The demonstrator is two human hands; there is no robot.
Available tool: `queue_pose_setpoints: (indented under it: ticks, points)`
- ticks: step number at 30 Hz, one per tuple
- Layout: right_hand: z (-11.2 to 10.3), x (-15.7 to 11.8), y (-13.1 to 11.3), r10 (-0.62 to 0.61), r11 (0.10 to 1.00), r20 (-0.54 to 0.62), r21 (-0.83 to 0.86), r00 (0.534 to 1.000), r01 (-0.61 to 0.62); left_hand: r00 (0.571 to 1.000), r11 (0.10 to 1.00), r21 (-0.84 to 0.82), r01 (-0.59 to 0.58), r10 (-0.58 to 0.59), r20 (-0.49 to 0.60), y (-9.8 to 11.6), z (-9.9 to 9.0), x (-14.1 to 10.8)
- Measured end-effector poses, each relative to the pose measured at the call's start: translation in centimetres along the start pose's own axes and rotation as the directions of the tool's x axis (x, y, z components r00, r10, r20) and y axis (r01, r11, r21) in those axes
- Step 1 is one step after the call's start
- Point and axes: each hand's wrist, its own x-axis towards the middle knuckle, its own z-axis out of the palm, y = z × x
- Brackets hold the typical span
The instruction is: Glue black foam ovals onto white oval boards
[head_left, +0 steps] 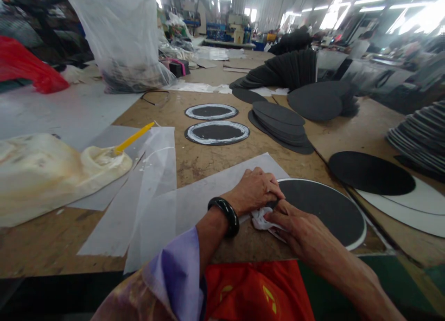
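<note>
A dark grey oval sheet with a white edge (320,209) lies flat at the front of the table. My right hand (288,221) is closed on a crumpled white cloth (261,219), against the oval's left end. My left hand (255,189), a dark bangle at its wrist, presses on that same end with fingers curled; what they grip, if anything, is hidden. White paper (208,195) lies under my left arm. Farther off are two dark ovals, a near one (217,132) and a far one (211,111), each with a smeared white ring.
A pale container with a yellow-handled tool (134,138) lies at left on paper sheets. Stacked dark ovals (278,121) sit beyond my hands, and more ovals (371,172) at right. A large plastic bag (121,42) stands at the back left.
</note>
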Motion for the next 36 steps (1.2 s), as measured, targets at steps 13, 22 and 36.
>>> queue_pose_setpoints:
  ticks: [13, 22, 36]
  points:
    - [-0.5, -0.9, 1.9, 0.017, 0.994, -0.143, 0.105, 0.99, -0.002, 0.999, 1.0, -0.005, 0.027, -0.027, 0.036, 0.1, -0.1, -0.1]
    - [-0.6, -1.6, 1.5, -0.047, 0.924, -0.073, 0.375, 0.996, 0.071, 1.0, 0.999, -0.032, 0.025, -0.024, 0.015, 0.0, -0.1, 0.0]
    - [0.1, 0.4, -1.8, -0.02, 0.946, 0.052, -0.321, 0.998, 0.036, 0.998, 0.998, -0.056, -0.042, 0.039, -0.056, -0.7, 0.4, -0.3]
